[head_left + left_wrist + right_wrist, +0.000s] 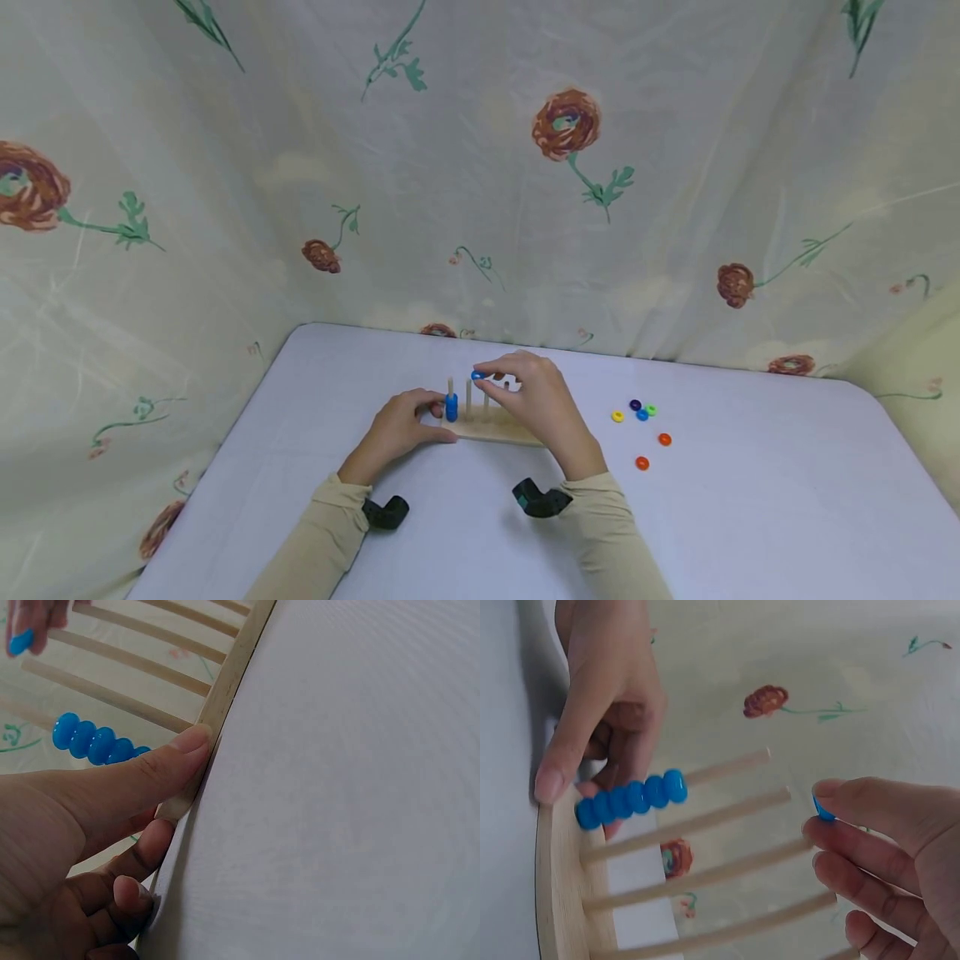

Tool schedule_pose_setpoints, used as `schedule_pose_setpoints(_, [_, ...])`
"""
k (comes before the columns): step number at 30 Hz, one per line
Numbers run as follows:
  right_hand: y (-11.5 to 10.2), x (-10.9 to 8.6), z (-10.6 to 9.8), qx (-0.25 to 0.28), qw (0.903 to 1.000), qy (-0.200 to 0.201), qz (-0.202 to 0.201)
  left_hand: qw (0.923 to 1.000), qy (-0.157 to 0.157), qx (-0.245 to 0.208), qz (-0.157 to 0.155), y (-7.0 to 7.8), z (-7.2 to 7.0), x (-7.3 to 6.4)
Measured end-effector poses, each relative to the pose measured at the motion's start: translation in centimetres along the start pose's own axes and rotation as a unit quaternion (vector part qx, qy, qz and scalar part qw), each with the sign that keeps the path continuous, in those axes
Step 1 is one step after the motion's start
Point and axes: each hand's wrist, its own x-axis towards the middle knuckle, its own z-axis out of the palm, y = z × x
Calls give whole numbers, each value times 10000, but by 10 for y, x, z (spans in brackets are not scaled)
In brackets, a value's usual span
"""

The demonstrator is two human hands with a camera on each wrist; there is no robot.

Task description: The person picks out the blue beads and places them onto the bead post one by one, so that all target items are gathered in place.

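Observation:
A pale wooden peg stand point(495, 432) with several upright pegs rests on the white table. Its left end is gripped by my left hand point(401, 429), thumb along the front edge of the base and the other fingers round behind. On the leftmost peg sits a stack of blue beads point(636, 798), with the bare peg tip above it. My right hand point(543, 400) pinches one blue bead point(823, 810) between thumb and index finger. It holds this bead up near the peg tips, and in the head view the hand hides the stand's right part.
Right of the stand lie loose beads: yellow point(617, 416), dark purple point(635, 405), blue point(642, 414), green point(651, 410) and two orange, one nearer point(642, 463). A flowered curtain point(465, 167) hangs behind the table point(750, 500). Each wrist carries a black device.

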Motion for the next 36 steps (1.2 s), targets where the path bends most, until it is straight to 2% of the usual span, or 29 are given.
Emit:
schedule_pose_setpoints(11, [-17,12,21,-50,9994,42,-342,10000,-45,-64,-23,1,0,0])
schedule_pose_setpoints(15, [-18,13,24,-88,9991,-40,-408,10000,-38,-57,2,1,0,-1])
schedule_pose_setpoints(26, [-15,12,30,-229,9981,61,-575,9999,-46,-97,-85,1,0,-2])
schedule_pose_setpoints(36, [-14,12,29,-335,9968,137,-709,9999,-41,-118,10,1,-2,-2])
